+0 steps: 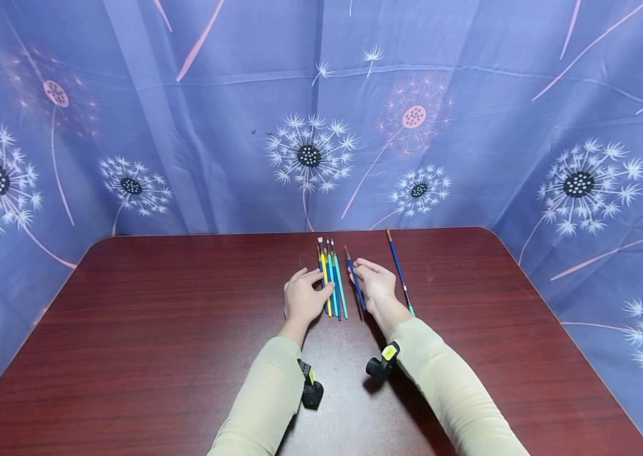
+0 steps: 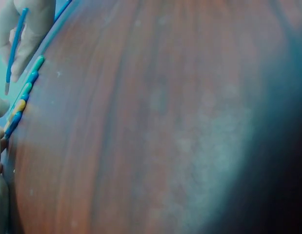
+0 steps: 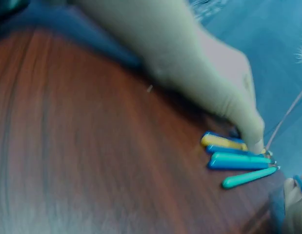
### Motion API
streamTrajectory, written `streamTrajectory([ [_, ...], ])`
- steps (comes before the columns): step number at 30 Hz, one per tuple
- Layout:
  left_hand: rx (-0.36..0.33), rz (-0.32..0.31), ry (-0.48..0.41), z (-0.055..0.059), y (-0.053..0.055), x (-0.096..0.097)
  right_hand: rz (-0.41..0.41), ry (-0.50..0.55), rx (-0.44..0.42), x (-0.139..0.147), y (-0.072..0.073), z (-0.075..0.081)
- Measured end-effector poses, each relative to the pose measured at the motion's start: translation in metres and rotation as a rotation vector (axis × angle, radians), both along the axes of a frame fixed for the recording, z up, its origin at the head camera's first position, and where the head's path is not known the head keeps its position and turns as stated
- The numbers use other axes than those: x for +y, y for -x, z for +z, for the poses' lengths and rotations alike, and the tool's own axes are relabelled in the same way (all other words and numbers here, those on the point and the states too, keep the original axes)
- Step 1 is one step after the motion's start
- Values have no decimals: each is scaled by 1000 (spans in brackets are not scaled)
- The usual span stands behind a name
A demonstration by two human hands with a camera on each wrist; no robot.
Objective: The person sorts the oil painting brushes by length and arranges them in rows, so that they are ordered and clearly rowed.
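Observation:
A row of several paintbrushes (image 1: 337, 288) with yellow, blue and teal handles lies side by side near the far edge of the table, bristles pointing away. My left hand (image 1: 303, 297) rests at the left of this row, thumb over the handles and fingers relaxed. Just right of the row, my right hand (image 1: 377, 286) pinches a dark blue paintbrush (image 1: 357, 284) between thumb and fingers, its bristle end tilted away. In the right wrist view, one teal handle (image 3: 248, 178) lies slightly apart from the other handles.
Right of my right hand, another blue paintbrush (image 1: 395, 256) lies aslant, bristles at the table's far edge, its teal end partly behind the wrist. The dark red wooden table (image 1: 144, 329) meets a blue dandelion-print curtain (image 1: 230, 145) at the back and sides.

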State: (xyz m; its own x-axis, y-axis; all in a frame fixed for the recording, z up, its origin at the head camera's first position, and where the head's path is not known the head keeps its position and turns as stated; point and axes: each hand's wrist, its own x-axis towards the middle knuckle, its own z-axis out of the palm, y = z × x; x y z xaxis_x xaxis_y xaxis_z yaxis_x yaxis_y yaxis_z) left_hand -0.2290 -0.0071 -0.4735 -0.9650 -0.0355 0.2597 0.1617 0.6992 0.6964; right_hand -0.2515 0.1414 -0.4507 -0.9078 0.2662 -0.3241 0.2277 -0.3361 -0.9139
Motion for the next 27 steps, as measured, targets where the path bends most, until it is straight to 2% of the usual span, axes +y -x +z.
streamTrajectory([
  [3, -5, 2, -4, 0, 0, 0, 6, 86, -43, 1, -2, 3],
  [7, -2, 7, 3, -1, 0, 0, 8, 145, -53, 3, -2, 6],
  [19, -6, 8, 7, -1, 0, 1, 13, 203, -88, 18, -1, 11],
  [27, -16, 9, 4, -1, 1, 1, -1, 183, -106, 24, -4, 17],
])
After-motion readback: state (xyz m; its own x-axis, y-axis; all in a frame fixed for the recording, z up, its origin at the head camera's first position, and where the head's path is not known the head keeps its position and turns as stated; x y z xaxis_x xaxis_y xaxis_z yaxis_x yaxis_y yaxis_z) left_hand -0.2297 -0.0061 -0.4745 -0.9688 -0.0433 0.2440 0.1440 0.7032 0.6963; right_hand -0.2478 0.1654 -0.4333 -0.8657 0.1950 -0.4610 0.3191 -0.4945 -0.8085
